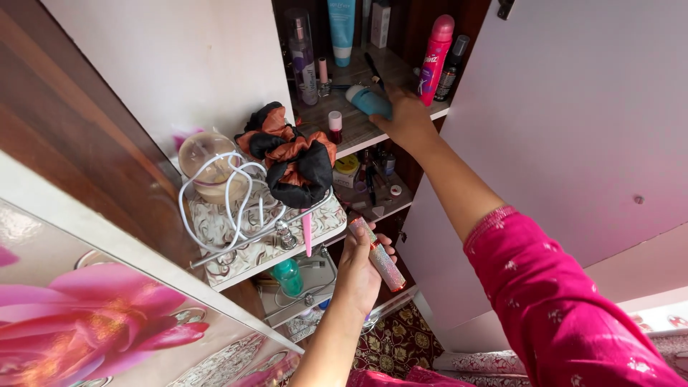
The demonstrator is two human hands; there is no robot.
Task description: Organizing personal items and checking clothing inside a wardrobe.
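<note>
While the right hand [408, 115] grasps a blue bottle [370, 101] on the cupboard shelf [351, 132], left-hand fingers [356, 247] clench a glittery tube [380, 255].

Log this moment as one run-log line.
left hand: holds glittery tube | right hand: grips blue bottle on upper shelf | cabinet door: open

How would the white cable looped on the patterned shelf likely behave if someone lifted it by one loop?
The white cable would probably be floppy, since it lies in loose curves. It looks thin, so likely light. Its loops overlap near the metal rail, so it may snag or drag.
</note>
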